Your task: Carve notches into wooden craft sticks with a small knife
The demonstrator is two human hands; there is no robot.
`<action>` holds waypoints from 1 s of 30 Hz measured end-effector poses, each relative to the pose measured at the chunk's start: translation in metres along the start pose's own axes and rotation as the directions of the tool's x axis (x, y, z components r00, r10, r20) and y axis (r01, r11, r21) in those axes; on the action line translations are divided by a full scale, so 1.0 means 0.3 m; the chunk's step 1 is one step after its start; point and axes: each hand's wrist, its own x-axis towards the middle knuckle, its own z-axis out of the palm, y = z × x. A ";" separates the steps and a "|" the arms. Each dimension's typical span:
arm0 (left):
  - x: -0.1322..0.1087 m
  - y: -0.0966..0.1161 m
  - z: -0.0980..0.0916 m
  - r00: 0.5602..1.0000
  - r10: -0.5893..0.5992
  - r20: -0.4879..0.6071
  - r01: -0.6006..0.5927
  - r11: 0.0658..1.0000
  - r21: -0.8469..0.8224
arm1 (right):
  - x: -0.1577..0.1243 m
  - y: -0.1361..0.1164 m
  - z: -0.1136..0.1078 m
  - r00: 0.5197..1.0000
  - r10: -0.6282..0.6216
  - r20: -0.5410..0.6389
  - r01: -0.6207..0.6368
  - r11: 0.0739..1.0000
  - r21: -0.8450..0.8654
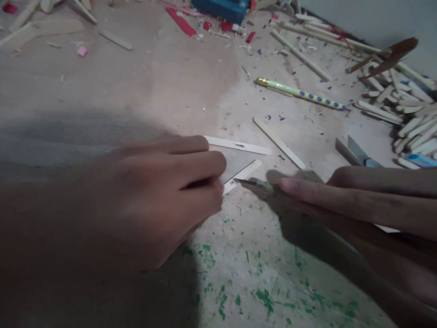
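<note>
My left hand (170,187) is closed, its fingers pressing a pale wooden stick (251,169) against the table. My right hand (355,196) grips a craft knife (257,183), and the blade tip touches the stick near a small dark mark. Just beyond my left fingertips lies a second flat stick (254,147) with a small slot cut in it. A third stick (278,143) rests diagonally a little further to the right. The lower fingers of my right hand are in shadow.
Behind the sticks lies a green pencil with purple dots (307,95). Many stick pieces (418,132) are heaped at the right, near a metal blade (357,150). A blue block (221,9) and red scraps (180,22) are at the back. Green paint marks the table (246,255).
</note>
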 end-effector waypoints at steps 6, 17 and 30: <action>0.012 0.003 -0.001 1.000 -0.009 -0.015 0.009 1.000 0.005 | -0.116 0.024 0.020 0.999 0.043 -0.031 -0.045 0.996 -0.075; 0.012 0.016 -0.007 1.000 -0.010 -0.010 0.011 1.000 0.020 | -0.043 0.036 0.069 0.998 0.036 -0.045 -0.029 0.989 0.145; 0.009 0.023 -0.010 1.000 -0.014 -0.015 0.014 1.000 0.013 | 0.022 0.065 0.053 0.998 0.004 0.070 -0.020 0.974 0.225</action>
